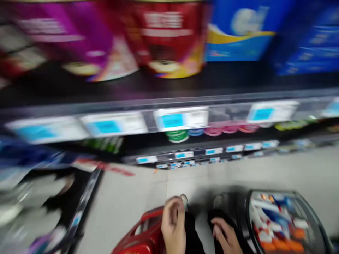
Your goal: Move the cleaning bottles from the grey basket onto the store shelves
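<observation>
At the bottom centre is my left hand, its fingers curled loosely toward the thumb and nothing visible in them. A red plastic shopping basket is close beside it on the left, and I cannot tell whether the forearm touches it. My right hand hangs lower, in front of my dark trousers, with bent fingers apart from the thumb and no object in them. To its right stands a dark-rimmed bin filled with small packaged goods in white, blue and orange.
A dark store shelf spans the view ahead, carrying purple, red pouches and blue packs. Price tags line its edge. Lower shelves hold round tubs. Another display stands left on the pale tiled floor.
</observation>
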`<act>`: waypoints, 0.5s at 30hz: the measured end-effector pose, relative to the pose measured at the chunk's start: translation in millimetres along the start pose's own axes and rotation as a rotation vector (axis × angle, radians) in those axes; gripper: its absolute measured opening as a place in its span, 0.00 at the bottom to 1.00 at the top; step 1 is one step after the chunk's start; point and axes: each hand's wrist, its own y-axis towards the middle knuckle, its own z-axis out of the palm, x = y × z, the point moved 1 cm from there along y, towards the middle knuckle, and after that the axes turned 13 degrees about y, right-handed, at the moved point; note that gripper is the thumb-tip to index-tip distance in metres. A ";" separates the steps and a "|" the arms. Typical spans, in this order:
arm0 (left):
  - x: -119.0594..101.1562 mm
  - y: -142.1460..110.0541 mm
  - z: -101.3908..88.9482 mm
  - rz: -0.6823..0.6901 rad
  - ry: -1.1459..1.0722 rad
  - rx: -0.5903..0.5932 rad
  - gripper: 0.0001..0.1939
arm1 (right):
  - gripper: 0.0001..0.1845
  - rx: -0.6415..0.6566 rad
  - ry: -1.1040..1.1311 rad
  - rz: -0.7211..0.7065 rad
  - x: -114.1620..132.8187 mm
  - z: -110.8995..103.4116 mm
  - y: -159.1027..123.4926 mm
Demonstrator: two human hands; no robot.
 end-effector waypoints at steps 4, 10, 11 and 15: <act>65.6 -83.1 12.1 -0.288 0.110 0.307 0.30 | 0.28 -0.062 -0.011 -0.006 -23.9 -34.0 8.9; 92.3 -112.7 23.5 -0.382 0.476 0.901 0.35 | 0.18 -0.518 0.086 0.232 -123.1 -115.4 12.0; 98.1 -110.4 22.5 -0.392 0.531 0.960 0.35 | 0.17 -0.586 0.087 0.280 -142.1 -126.8 6.2; 120.8 -98.6 19.3 -0.427 0.696 1.025 0.37 | 0.15 -0.843 0.063 0.475 -208.0 -167.3 -16.7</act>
